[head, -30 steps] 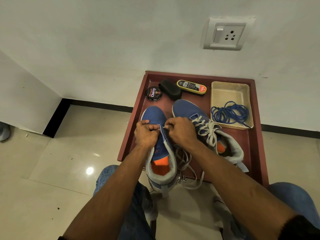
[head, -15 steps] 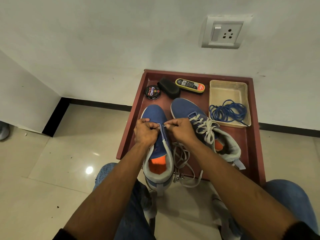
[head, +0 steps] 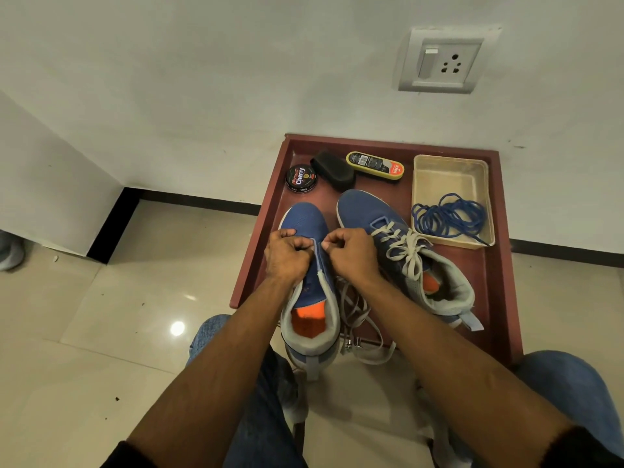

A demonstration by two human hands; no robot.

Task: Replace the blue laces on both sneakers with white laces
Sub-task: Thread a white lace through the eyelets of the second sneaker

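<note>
1. Gripping the left sneaker [head: 309, 265] at its eyelet edges: left hand [head: 287, 256] fingers curled on the left side of the upper, right hand [head: 353, 255] fingers curled on the right side, fingertips pinched near the white lace [head: 354, 309] tip; actual pinch on the lace too small to tell.
2. Loose white lace trails below the right hand, between the two shoes, down off the red tray [head: 499, 298] front edge.
3. Right sneaker [head: 388, 217] sits just beside it, already laced white, bow tied.
4. Blue laces [head: 449, 216] bundled in the beige container [head: 449, 173], well apart from both hands.
5. Polish tin [head: 301, 178], black brush [head: 332, 170], yellow-black sponge case [head: 374, 164] at the tray's back.
</note>
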